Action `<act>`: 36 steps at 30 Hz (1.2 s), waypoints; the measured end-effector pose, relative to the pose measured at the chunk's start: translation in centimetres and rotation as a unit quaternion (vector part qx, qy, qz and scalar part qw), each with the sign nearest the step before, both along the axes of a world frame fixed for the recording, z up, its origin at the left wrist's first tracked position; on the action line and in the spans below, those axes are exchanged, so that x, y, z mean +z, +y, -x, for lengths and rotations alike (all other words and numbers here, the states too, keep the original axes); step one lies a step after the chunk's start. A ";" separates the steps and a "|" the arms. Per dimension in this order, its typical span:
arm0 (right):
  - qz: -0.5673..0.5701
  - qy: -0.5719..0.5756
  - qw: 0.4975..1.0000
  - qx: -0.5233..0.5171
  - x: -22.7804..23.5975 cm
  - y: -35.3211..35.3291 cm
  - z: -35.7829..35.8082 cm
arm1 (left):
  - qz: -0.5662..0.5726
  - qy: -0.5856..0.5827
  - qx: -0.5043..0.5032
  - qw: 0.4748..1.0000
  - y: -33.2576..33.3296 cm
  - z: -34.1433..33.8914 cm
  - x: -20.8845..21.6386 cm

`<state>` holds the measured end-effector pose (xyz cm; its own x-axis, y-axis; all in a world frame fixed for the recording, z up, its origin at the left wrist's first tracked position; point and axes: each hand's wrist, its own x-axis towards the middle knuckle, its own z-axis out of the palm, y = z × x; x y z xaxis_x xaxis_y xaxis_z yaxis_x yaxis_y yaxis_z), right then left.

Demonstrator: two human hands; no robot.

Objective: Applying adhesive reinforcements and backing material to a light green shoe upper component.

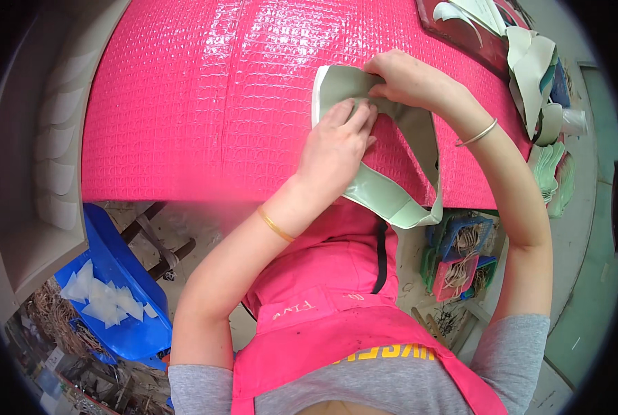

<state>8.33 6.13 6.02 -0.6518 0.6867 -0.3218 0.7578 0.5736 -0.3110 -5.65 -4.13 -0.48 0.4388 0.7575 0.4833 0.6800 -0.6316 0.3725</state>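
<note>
A pale green, leather-like strip (385, 195) bends into an open loop near the front edge of the pink-covered table. Part of its lower curve hangs past that edge. My left hand (337, 142) is on the loop's left side, fingers bent against the inner face and gripping the material. At the top of the loop, my right hand (409, 77) pinches the upper edge between thumb and fingers. A white border shows along the strip's left edge. What lies under my left palm is hidden.
The table's glossy pink cover (184, 104) spans the front. Green pieces (548, 169) are stacked at the right, below larger pale pieces (530, 69). A blue bin (139, 328) with white scraps stands lower left, beside a grey shelf (18, 228). Small coloured baskets (461, 238) sit below right.
</note>
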 end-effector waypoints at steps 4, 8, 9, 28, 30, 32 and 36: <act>-0.015 -0.121 0.992 -0.036 2.5 -0.8 0.4 | -0.011 0.068 -0.009 0.998 0.2 -0.5 0.6; 0.030 -0.189 0.982 -0.006 3.2 -1.5 0.4 | -0.016 0.024 -0.015 0.999 0.2 -0.5 0.1; 0.032 -0.214 0.976 0.021 2.7 -1.7 0.5 | -0.016 0.022 -0.013 1.000 0.2 -0.4 0.2; -0.339 -0.019 0.940 -0.003 -0.2 -9.9 -0.9 | 0.189 0.027 -0.167 0.967 10.5 -5.3 4.0; -0.294 -0.051 0.954 -0.019 0.3 -10.4 -1.0 | 0.328 0.113 -0.247 0.905 11.9 -6.0 3.9; -0.287 -0.069 0.955 -0.040 0.4 -11.9 0.0 | 0.365 0.079 -0.280 0.884 12.8 -5.7 3.4; -0.242 -0.040 0.967 -0.067 0.1 -12.2 0.7 | 0.314 0.045 -0.254 0.914 12.0 -4.7 2.1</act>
